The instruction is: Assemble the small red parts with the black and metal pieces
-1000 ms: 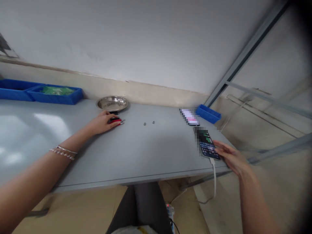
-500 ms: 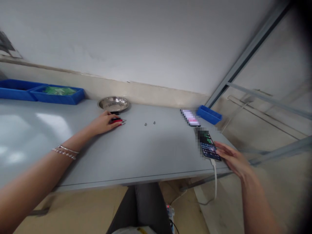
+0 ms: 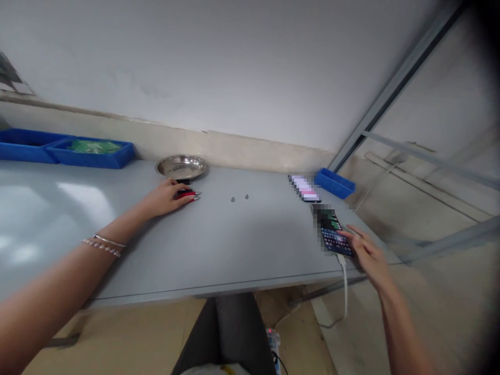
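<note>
Tools (image 3: 188, 195) half-hidden under left hand (image 3: 163, 200), curled fingers' grip unclear; right hand (image 3: 368, 255), loosely spread and empty, overlaps cabled smartphone (image 3: 331, 237)!

Two blue plastic bins (image 3: 27, 152) adjoin by the wall (image 3: 234, 62) at left, the right-hand one (image 3: 91, 159) holding green packaging (image 3: 94, 147), while a smaller blue bin (image 3: 333, 187) stands near a pale-screened smartphone (image 3: 305, 188) and a metal frame (image 3: 390, 92).

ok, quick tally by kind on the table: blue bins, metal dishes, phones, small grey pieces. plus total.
Blue bins: 3
Metal dish: 1
Phones: 2
Small grey pieces: 2
Total: 8
</note>
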The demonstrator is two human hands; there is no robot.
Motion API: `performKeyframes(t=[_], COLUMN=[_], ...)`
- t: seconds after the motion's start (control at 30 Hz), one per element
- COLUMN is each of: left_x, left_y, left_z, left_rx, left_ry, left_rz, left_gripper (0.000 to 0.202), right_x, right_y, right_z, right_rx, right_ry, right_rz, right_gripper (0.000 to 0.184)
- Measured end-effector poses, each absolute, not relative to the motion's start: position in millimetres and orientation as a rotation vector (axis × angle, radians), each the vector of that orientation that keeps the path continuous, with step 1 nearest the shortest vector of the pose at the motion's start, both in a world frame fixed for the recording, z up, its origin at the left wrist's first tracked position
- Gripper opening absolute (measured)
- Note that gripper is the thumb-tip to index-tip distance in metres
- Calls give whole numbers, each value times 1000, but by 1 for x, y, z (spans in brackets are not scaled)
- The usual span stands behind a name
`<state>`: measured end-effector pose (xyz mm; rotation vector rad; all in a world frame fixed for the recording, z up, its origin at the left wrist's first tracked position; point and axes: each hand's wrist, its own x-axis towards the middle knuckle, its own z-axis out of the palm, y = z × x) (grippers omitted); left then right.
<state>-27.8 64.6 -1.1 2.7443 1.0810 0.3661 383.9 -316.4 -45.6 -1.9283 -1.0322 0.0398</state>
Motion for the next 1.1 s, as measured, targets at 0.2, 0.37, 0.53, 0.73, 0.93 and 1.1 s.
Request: performKeyframes(t=[0.2,0.37,0.53,0.73,0.93,1.1], left_x=[-27,-27,-27,-27,-27,-27], left_y=[65,66,66,66,67,67], left_z=[-2,-2,-3,-2,-3,-3], left_rx=[2745,2753,2731,2700,2707,2734], left_ry=[1068,1074,1075,1056,1067,1071], left_rz=[398,371,389,431,415,388], left_gripper=[65,67,69,64,65,70], right_x=[374,369,363,362,357,354], right_y=[-314,-321,-327,-327,-319,-315], right_z=[-47,-53,-55,-52,-50,-47], right_rx=[-1965,-1929,-2001,-2016,-2036,-2101], right_ry=[-1175,-972,-955,-1035,-1295,-1360], right_rz=[-148,-323,-386,-364,-274,-274], right_gripper=[59,55,52,49,51,53])
